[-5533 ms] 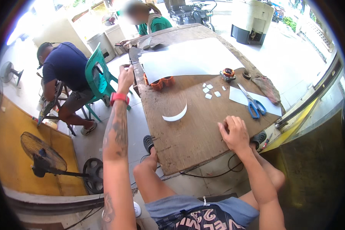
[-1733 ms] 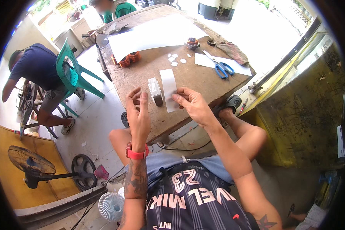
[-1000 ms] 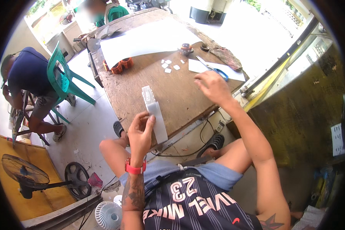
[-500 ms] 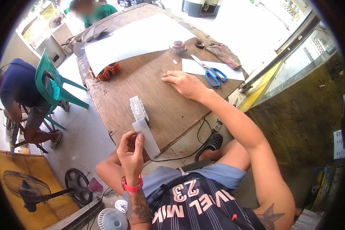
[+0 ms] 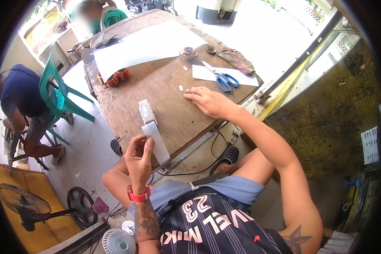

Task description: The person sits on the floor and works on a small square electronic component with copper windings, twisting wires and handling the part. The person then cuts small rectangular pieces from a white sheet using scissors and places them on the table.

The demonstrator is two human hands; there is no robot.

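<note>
My left hand [image 5: 139, 154] hovers by the near table edge, thumb and curled fingers pressed together; what they hold, if anything, is too small to make out. Its thumb overlaps a long whitish strip [image 5: 158, 143] that runs to the table edge. Just beyond the strip sits a small pile of white pieces [image 5: 146, 112]. My right hand [image 5: 209, 101] rests palm down on the wooden table [image 5: 173, 118], fingers stretched out and holding nothing. A tiny white piece [image 5: 181, 88] lies past its fingertips. Blue-handled scissors [image 5: 222, 80] lie beyond it on a white sheet [image 5: 201, 73].
Across the far table lies a large white sheet [image 5: 152, 40]. Around it are an orange tape measure [image 5: 188, 53], a dark tape roll [image 5: 211, 50], a rag [image 5: 237, 61] and orange-black items [image 5: 114, 79]. A person in green [image 5: 114, 17] is at the far edge; another sits left by a green chair [image 5: 51, 91].
My right hand has drawn back slightly from the tiny white piece, which now shows beyond its fingertips. My left hand keeps its pinch beside the strip. The whole view has shifted a little.
</note>
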